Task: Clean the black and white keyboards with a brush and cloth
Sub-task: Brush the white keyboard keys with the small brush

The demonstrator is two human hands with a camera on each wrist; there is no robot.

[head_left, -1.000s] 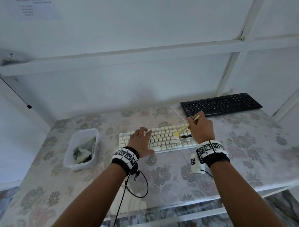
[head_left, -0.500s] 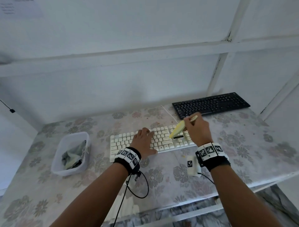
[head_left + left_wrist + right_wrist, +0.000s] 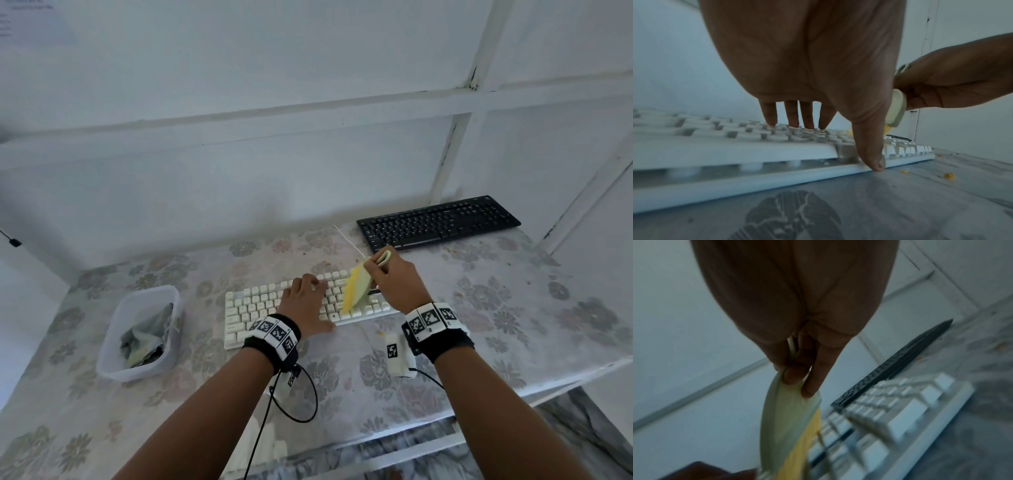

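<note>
Here, the left hand (image 3: 306,301) lies flat, fingers (image 3: 791,113) straight on the keys of the white keyboard (image 3: 253,305) at mid-table (image 3: 513,325). Right hand (image 3: 399,279) pinches the brush (image 3: 358,286), yellow bristles down on the keys. Black keyboard (image 3: 438,222) sits at the far right; cloth (image 3: 144,339) in a plastic tub (image 3: 116,342), left.

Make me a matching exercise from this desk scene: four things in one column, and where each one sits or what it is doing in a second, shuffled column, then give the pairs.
Things:
1. black keyboard
2. brush
3. plastic tub
4. left hand

Places or states:
A. fingertips resting on the white keyboard
B. at the far right of the table, untouched
C. gripped by the right hand, yellow bristles over the white keys
D. at the left of the table, crumpled cloth inside

Pairs: 1-B, 2-C, 3-D, 4-A
</note>
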